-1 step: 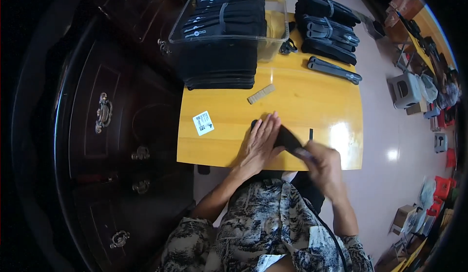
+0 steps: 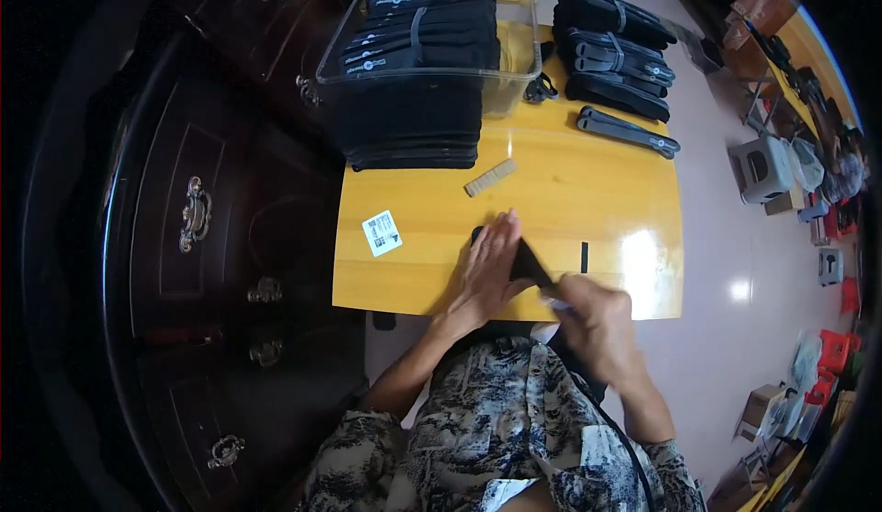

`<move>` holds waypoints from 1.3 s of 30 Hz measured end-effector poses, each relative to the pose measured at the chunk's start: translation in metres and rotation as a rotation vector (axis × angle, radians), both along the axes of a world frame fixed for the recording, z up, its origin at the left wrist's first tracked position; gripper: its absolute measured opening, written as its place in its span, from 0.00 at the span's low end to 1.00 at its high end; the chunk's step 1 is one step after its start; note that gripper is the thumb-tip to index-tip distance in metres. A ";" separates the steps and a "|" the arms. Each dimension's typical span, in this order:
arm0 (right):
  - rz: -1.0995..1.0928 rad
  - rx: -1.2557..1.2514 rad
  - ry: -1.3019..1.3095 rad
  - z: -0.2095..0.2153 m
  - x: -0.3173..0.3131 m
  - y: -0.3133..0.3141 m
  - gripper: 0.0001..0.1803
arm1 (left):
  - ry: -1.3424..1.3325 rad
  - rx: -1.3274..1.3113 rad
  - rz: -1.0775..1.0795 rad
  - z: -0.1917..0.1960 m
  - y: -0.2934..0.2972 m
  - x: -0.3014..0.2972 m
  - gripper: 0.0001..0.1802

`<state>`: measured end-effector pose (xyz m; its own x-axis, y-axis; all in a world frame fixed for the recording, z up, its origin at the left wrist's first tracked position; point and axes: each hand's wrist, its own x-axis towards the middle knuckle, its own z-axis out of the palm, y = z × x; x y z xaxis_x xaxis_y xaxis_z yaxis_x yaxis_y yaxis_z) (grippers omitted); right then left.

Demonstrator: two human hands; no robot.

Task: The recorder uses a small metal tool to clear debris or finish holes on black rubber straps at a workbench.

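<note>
A black fabric strap (image 2: 527, 264) runs slantwise over the near part of the yellow table (image 2: 413, 282). My left hand (image 2: 490, 259) lies on it with the fingers stretched out flat, pressing it down; a dark end pokes out past the fingers' left side. My right hand (image 2: 595, 324), blurred by motion, is closed around the strap's near right end at the table's front edge. Something small and pale shows by its fingers, too smeared to name. Just beyond this hand a short thin black strip (image 2: 584, 257) lies on the table.
A clear plastic bin (image 2: 427, 76) of bundled black straps stands at the back left. Stacked grey-black straps (image 2: 617, 53) and a single one (image 2: 628, 133) lie back right. A tan strip (image 2: 491, 178) and white label card (image 2: 382, 233) rest mid-table. Dark drawers (image 2: 197, 218) flank the left.
My right hand has shifted slightly left and toward me. The strap between my hands now looks narrower, turned more edge-on. My left hand stays flat in place.
</note>
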<state>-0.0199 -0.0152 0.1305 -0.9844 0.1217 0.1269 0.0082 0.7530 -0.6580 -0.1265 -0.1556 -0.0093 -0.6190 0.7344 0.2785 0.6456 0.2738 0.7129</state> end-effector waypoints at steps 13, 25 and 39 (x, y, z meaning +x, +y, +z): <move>0.322 0.119 0.225 0.069 -0.019 -0.037 0.06 | -0.564 0.718 -0.009 -0.008 -0.077 -0.022 0.21; -0.248 -0.489 0.024 -0.006 -0.099 0.015 0.18 | -1.080 0.834 0.323 0.068 -0.107 -0.058 0.11; -0.147 -0.829 0.025 -0.036 -0.193 0.012 0.13 | -0.487 0.322 0.663 0.107 -0.100 -0.206 0.13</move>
